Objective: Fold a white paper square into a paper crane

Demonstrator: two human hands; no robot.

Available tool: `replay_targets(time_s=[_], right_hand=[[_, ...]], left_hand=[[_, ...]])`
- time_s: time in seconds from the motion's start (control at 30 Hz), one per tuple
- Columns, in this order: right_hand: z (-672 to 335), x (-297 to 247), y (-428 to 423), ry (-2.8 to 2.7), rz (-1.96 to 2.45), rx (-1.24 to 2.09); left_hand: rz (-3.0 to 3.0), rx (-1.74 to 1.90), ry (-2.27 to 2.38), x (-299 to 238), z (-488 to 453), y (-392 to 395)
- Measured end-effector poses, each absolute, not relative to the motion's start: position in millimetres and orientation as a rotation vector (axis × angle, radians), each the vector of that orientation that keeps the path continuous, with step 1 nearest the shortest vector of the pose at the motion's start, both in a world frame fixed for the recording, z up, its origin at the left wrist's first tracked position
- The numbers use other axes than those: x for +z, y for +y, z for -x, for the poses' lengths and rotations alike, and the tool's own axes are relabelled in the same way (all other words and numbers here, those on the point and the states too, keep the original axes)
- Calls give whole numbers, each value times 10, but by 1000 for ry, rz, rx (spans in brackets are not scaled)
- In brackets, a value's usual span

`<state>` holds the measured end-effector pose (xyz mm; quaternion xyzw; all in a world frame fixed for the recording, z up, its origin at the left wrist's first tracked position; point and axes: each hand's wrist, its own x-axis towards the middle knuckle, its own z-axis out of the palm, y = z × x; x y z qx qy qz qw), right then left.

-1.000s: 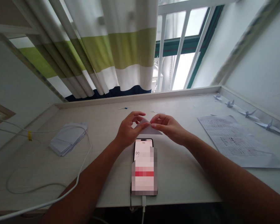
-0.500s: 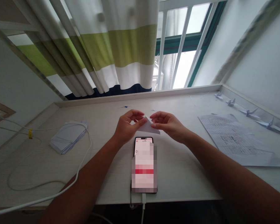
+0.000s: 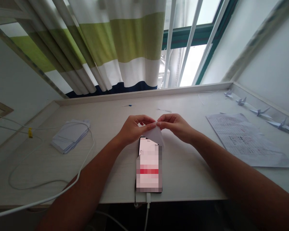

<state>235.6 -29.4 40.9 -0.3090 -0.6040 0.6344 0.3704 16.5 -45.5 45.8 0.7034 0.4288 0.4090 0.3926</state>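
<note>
Have tilted the small folded white paper (image 3: 155, 133) further down since the earlier frame, closing the gap between fingers. With the left hand (image 3: 133, 129), pinch its upper left edge. Keep it below the fingers, long axis slanting down to the right, hiding one corner of the pink-screened, black-edged phone (image 3: 148, 157). With the right hand (image 3: 177, 125), equally near, pinch its top corner. Cannot distinguish folds or blurred lower tip.

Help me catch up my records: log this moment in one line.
left hand: pinching paper | right hand: pinching its top | phone: on desk, cable attached
</note>
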Motion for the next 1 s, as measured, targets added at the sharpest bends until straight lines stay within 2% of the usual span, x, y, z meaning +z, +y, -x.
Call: replay_targets(time_s=[0.23, 0.43, 0.67, 1.0], right_hand=[[-2345, 405, -295, -1591, 831, 1574], [-2342, 411, -312, -1559, 785, 1565], [-2369, 439, -293, -1494, 818, 1269], [-2371, 454, -294, -1446, 880, 1064]], left_hand=[[-1748, 1051, 1137, 449, -157, -444], [-1345, 1259, 1057, 411, -200, -403], [-1103, 1412, 976, 400, -221, -371], [-1190, 1508, 946, 415, -248, -388]])
